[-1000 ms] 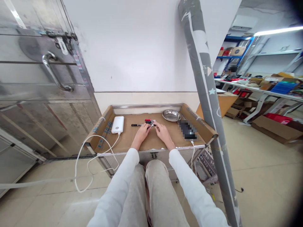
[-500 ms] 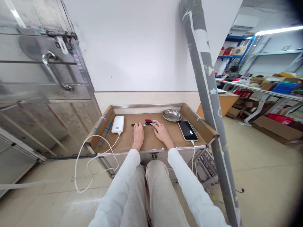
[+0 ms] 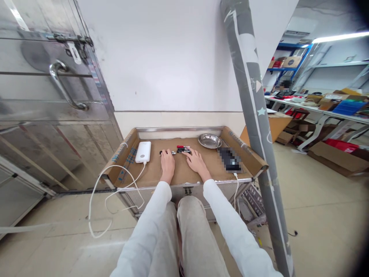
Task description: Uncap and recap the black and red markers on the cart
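Observation:
My left hand (image 3: 167,165) is closed over a slim black pen-like piece with a silver end (image 3: 173,153), which lies crosswise on the cardboard. The fingers hide its middle. Just right of it, several small dark pen-like pieces (image 3: 183,151) lie side by side, with a red one (image 3: 182,146) at their far edge. My right hand (image 3: 197,162) rests palm down with its fingers stretched out, the fingertips at the right end of this group. These pieces are too small to name more exactly.
The cardboard-lined cart top (image 3: 184,169) has raised sides. A white power bank (image 3: 143,152) with a cable lies left. On the right are a round metal dish (image 3: 210,141) and a blurred phone (image 3: 230,159) on a cable. A grey patterned roll (image 3: 259,115) leans beside the cart.
The piece under my left hand has shifted slightly left, and a gap now separates it from the dark group. My right hand has barely moved.

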A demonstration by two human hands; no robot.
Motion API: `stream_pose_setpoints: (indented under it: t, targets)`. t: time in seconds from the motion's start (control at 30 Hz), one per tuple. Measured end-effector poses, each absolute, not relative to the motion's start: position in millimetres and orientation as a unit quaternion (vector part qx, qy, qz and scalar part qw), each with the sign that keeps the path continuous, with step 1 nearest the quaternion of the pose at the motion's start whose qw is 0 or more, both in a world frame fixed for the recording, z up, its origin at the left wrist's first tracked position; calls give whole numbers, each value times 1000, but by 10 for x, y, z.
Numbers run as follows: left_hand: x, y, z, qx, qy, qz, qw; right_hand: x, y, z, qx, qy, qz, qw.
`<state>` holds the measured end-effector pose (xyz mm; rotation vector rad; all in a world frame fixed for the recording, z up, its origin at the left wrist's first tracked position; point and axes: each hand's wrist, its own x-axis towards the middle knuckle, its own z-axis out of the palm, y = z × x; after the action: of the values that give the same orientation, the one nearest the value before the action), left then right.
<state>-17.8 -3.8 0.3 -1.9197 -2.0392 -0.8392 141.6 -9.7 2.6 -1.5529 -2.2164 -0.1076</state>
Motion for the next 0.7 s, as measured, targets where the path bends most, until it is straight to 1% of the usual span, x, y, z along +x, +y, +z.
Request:
stream_pose_setpoints:
  t: [0.3,0.43,0.53,0.7]
  targets:
    - [-189,-10,-47,-645,-684,-317,126,1421,-92,7,-558,-792,-48,245]
    - [-167,37,-77,-735,-586,-327,94,1433,-45,-19,-584,-764,-66,268]
    - [-139,79,-100,-790,-516,-323,74,1441,-14,-38,-606,-747,-81,261]
    - [-79,123,-92,-785,-538,-297,81,1439,-21,-33,-606,-749,-88,253]
